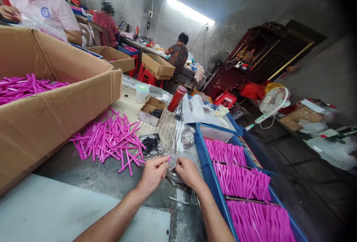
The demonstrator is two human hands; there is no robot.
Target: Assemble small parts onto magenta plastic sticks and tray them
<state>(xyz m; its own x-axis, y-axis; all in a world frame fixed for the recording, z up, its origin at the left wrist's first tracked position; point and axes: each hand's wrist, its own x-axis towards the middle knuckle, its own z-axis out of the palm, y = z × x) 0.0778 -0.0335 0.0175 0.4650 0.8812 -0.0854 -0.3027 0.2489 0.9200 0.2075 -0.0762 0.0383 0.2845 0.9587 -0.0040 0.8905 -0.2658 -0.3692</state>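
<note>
My left hand [155, 172] is closed in a pinch, and a small pink tip of a plastic strip [170, 158] pokes out past its fingertips. The rest of that piece is hidden by the fingers. Close beside it, my right hand [187, 171] has its fingers curled together over a clear plastic bag [178, 185] of small metal parts. What lies between those fingers cannot be made out. Left of the hands, a loose heap of pink plastic strips [107, 137] lies on the table. A small tray of black pieces [150, 145] stands just behind my left hand.
A blue crate [200, 152] holding rows of pink strips stands to the right. On the left is a large cardboard box [75, 104]. Behind are a small carton [147, 117], a red flask [177, 98] and a bag of metal parts [187, 137]. Several people sit beyond.
</note>
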